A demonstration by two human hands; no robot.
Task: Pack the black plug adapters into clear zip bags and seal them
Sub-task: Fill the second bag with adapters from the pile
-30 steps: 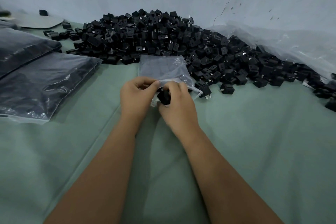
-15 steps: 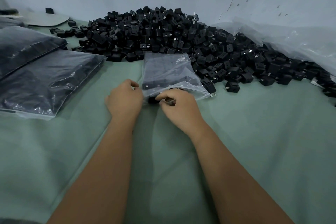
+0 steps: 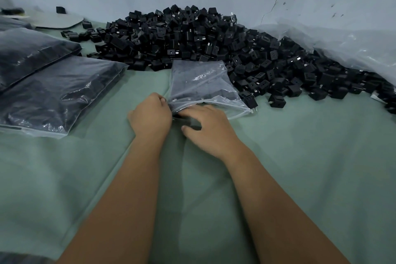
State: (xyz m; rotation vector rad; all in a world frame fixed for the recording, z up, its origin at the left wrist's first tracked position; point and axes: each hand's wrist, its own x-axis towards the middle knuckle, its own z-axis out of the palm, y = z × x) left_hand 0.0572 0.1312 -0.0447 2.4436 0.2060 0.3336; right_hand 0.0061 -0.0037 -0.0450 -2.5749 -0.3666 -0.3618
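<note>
Black plug adapters (image 3: 205, 92) are lying bagged in a clear zip bag (image 3: 201, 83) on the green surface (image 3: 300, 156) beside the loose pile (image 3: 192, 36), the left hand (image 3: 150, 117) pinching its corner, the right hand (image 3: 207, 126), fingers spread, pressing the mouth, apparently sealing; sliding along the strip looks next.

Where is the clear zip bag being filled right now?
The clear zip bag lies centre-frame on the green cloth, its far end against the black adapter pile, between both hands.

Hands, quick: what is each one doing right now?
Left hand: curled, pinching the zip bag's near left corner.
Right hand: open, fingers spread along the bag's mouth edge, gripping nothing.
</note>
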